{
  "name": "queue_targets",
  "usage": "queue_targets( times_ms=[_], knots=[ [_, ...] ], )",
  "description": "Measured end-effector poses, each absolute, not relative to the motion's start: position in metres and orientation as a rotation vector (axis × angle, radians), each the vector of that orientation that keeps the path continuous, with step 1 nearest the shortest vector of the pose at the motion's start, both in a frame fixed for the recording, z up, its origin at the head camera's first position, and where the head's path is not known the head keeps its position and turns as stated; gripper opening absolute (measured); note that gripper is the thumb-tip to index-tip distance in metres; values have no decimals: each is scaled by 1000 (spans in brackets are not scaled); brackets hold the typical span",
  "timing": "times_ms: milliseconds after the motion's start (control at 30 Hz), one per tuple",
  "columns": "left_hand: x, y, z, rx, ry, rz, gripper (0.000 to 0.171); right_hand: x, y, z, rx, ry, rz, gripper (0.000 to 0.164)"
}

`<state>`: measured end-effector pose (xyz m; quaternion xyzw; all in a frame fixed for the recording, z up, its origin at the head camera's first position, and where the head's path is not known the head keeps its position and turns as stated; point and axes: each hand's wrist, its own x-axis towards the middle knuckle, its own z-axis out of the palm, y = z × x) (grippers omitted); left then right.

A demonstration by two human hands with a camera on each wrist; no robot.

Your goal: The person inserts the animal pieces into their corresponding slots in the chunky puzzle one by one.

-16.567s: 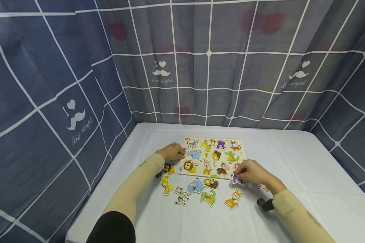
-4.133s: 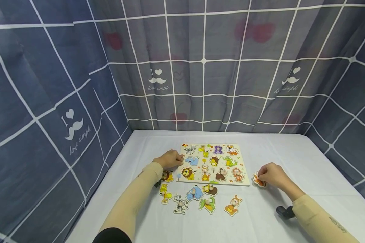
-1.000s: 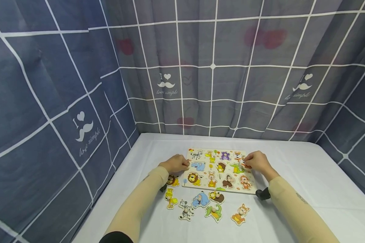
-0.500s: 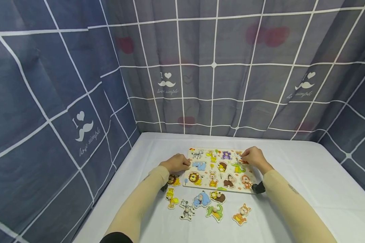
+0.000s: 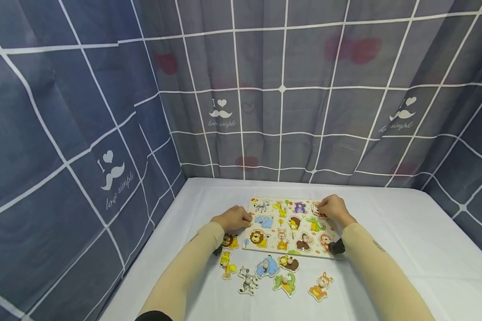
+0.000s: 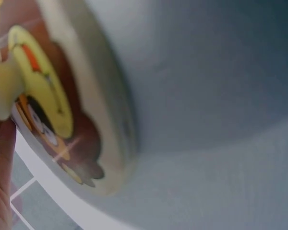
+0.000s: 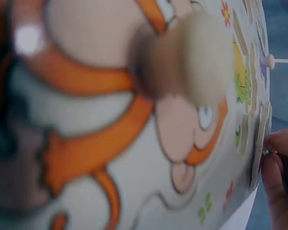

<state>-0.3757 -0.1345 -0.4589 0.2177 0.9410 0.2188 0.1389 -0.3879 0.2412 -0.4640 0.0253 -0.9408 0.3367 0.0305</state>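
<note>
Moved in from beyond the puzzle board's (image 5: 304, 218) three o'clock edge, the tiger piece (image 5: 322, 216) is now at its two o'clock corner. Your left hand (image 5: 234, 218) touches the nine o'clock edge; whether it grips, you can't tell. Loose from eight to five o'clock: lion (image 5: 230, 241), giraffe (image 5: 227, 266), zebra (image 5: 247, 281), elephant (image 5: 267, 266), crocodile (image 5: 285, 284), hedgehog (image 5: 288, 263), kangaroo (image 5: 321, 286). Purple animal (image 5: 300, 207), ape (image 5: 304, 242) and monkey (image 5: 325, 241) look seated. Your right hand (image 5: 335, 208) pinches the tiger piece. White cloth (image 5: 405, 249) covers your desk; gridded curtains (image 5: 283, 111) hang at twelve.

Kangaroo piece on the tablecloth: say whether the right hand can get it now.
Probably not yet: the right hand is pinching another piece at the board, though nothing appears to cover the kangaroo piece.
</note>
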Motion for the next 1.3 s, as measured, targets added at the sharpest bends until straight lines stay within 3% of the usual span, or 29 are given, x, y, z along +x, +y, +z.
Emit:
queue_targets(
  times_ms=[1300],
  knots=[
    [-378, -134, -460, 638, 2733, 584, 33, -399, 239, -472, 87, -2947, 1027, 17]
  ],
)
